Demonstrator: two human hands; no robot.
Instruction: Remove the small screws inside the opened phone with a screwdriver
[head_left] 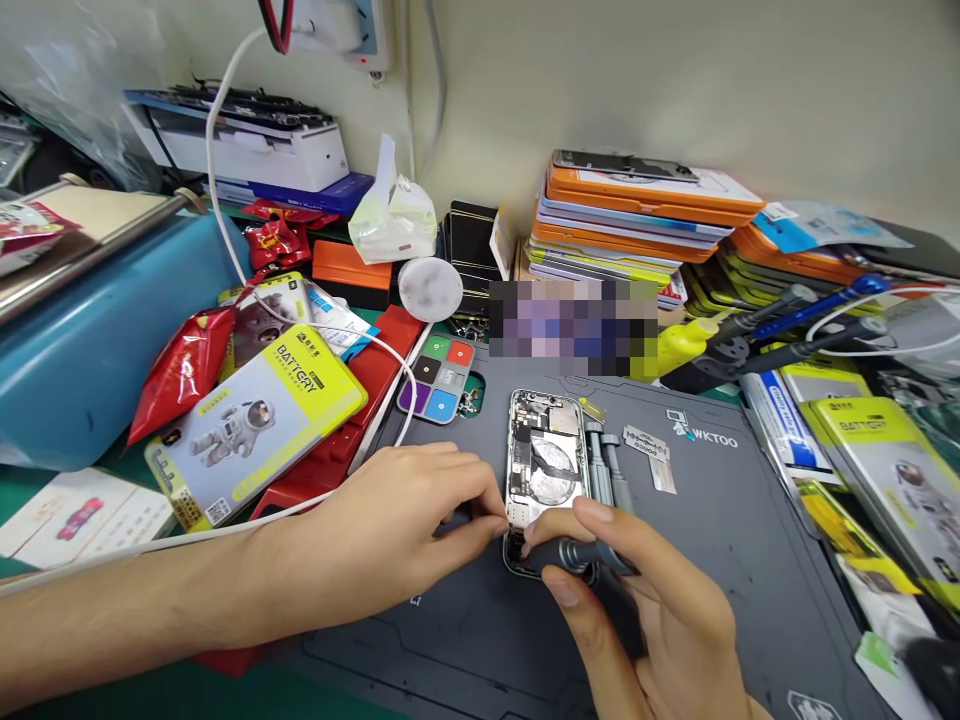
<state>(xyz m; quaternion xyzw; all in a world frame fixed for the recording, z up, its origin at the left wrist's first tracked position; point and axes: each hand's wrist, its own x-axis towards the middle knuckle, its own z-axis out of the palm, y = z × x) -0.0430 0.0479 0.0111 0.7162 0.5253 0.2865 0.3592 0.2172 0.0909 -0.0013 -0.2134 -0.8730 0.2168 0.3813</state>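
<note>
While we look down at the worktop, we see an opened phone lying on the dark grey mat, its inner parts facing up. Our left hand rests on the mat at the left of the phone, with the fingers pinched together at the lower left corner of the phone; whether something small sits between the fingertips, we cannot tell. Our right hand is closed around a dark screwdriver, thumb and forefinger holding its front part, and the tip points to the bottom end of the phone. Just right of the phone lie grey tools and small metal blades. At the left, a yellow battery box lies over red packets, crossed by a white cable. Behind, a stack of orange and coloured cases stands against the wall.
</note>
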